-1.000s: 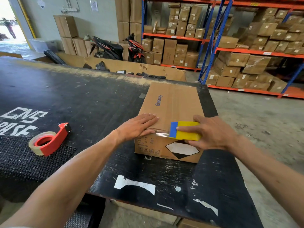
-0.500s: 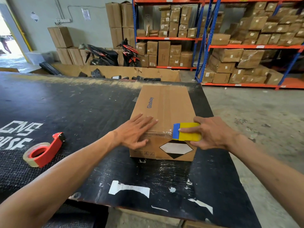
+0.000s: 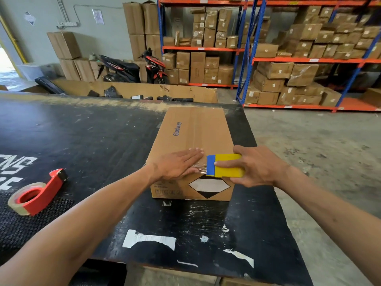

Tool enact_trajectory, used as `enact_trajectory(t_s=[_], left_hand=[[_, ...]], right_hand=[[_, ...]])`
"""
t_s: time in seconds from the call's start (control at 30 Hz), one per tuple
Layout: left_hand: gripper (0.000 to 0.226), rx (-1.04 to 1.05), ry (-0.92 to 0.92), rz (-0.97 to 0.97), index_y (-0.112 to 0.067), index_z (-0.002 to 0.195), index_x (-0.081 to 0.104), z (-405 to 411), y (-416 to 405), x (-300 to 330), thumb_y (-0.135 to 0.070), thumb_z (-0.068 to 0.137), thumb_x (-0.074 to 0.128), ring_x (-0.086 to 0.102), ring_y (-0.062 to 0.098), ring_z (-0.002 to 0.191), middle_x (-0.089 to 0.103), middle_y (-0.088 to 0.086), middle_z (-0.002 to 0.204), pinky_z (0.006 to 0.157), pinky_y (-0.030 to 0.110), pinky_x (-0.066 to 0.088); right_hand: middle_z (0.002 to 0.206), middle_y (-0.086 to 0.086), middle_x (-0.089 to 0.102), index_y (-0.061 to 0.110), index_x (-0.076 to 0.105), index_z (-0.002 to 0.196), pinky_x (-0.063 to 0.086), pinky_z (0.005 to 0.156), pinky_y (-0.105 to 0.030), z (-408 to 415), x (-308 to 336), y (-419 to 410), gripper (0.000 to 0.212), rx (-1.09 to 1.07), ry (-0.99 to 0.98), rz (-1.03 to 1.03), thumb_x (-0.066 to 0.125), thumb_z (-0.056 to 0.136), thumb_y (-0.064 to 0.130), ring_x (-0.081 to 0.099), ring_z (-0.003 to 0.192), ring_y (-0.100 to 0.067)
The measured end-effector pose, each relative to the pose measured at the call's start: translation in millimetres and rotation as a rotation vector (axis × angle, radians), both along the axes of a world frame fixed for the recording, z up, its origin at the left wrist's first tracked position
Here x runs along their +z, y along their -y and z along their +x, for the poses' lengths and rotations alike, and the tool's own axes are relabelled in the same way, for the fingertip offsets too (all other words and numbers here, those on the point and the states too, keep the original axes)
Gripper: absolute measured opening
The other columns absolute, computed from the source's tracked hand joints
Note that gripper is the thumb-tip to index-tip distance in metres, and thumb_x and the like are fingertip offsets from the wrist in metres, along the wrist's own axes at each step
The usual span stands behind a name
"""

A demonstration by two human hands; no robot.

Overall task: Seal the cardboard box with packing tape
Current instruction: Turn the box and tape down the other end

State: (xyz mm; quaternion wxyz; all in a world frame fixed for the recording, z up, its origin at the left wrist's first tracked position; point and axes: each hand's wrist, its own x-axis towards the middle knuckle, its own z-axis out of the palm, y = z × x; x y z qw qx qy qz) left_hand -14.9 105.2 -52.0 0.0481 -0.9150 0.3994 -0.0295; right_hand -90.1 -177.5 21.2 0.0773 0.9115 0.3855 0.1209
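A closed brown cardboard box [image 3: 193, 131] printed "Glodway" lies on the black table [image 3: 92, 141], with clear tape running along its top seam. My left hand [image 3: 178, 165] rests flat on the near top edge of the box, fingers together, palm down. My right hand [image 3: 253, 166] grips a yellow and blue squeegee [image 3: 225, 165], whose blue edge presses on wrinkled tape at the box's near top edge. A red tape dispenser [image 3: 35, 193] with a tape roll lies at the left on a dark mat.
White paper scraps [image 3: 148, 240] stick to the table near its front edge. The table's right edge drops to a concrete floor [image 3: 319, 151]. Shelving racks [image 3: 299, 58] full of boxes and two motorbikes [image 3: 132, 69] stand behind.
My left hand has flattened, its fingers drawn together on the box top. The squeegee stays at the near edge of the box. The camera view has shifted slightly.
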Motion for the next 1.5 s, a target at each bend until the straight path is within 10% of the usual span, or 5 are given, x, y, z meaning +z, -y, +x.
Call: enact_trajectory(t_s=[0.43,0.6,1.17,1.37,1.5], left_hand=[[0.08,-0.068,0.241,0.041,-0.009,0.156,0.018,-0.2,39.2,15.1,-0.064,0.099,0.015,0.045,0.029,0.133,0.046,0.015,0.146,0.12,0.043,0.022],[0.078,-0.068,0.07,0.024,-0.015,0.157,-0.002,5.2,78.1,-2.7,-0.064,0.096,0.005,0.003,0.025,0.152,0.002,0.01,0.165,0.123,0.045,0.003],[0.077,-0.16,0.068,-0.003,-0.017,0.158,-0.001,12.1,54.4,-9.6,-0.061,0.098,0.019,0.008,0.026,0.152,0.01,0.011,0.165,0.123,0.038,0.005],[0.08,-0.139,0.086,0.016,-0.019,0.157,0.0,12.4,54.2,-7.1,-0.066,0.094,0.01,0.008,0.026,0.152,0.009,0.012,0.165,0.123,0.037,0.004],[0.082,-0.15,0.082,0.024,-0.017,0.157,0.004,12.4,54.3,-7.8,-0.067,0.092,0.005,0.011,0.029,0.151,0.013,0.014,0.164,0.123,0.036,0.006]], right_hand=[[0.09,-0.001,0.056,0.053,0.053,0.134,0.045,0.043,-0.032,0.6,-3.6,68.5,0.059,-0.132,-0.053,-0.023,0.043,0.078,0.067,0.056,0.056,-0.021],[0.084,-0.001,0.055,0.051,0.059,0.13,0.042,0.041,-0.03,0.2,-5.7,67.8,0.056,-0.114,-0.052,0.01,0.048,0.076,0.064,0.055,0.052,-0.023],[0.088,-0.005,0.063,0.044,0.068,0.122,0.034,0.04,-0.024,-3.7,-29.2,93.7,0.061,-0.107,0.016,-0.051,0.082,0.063,0.05,0.062,0.055,-0.024],[0.088,-0.013,0.059,0.038,0.061,0.125,0.048,0.038,-0.033,5.5,-42.6,70.6,0.053,-0.115,0.02,-0.023,0.049,0.076,0.055,0.063,0.057,-0.032],[0.082,-0.015,0.057,0.029,0.064,0.118,0.042,0.037,-0.029,-1.4,-43.4,65.8,0.053,-0.109,0.084,-0.09,0.076,0.069,0.044,0.06,0.051,-0.03]])
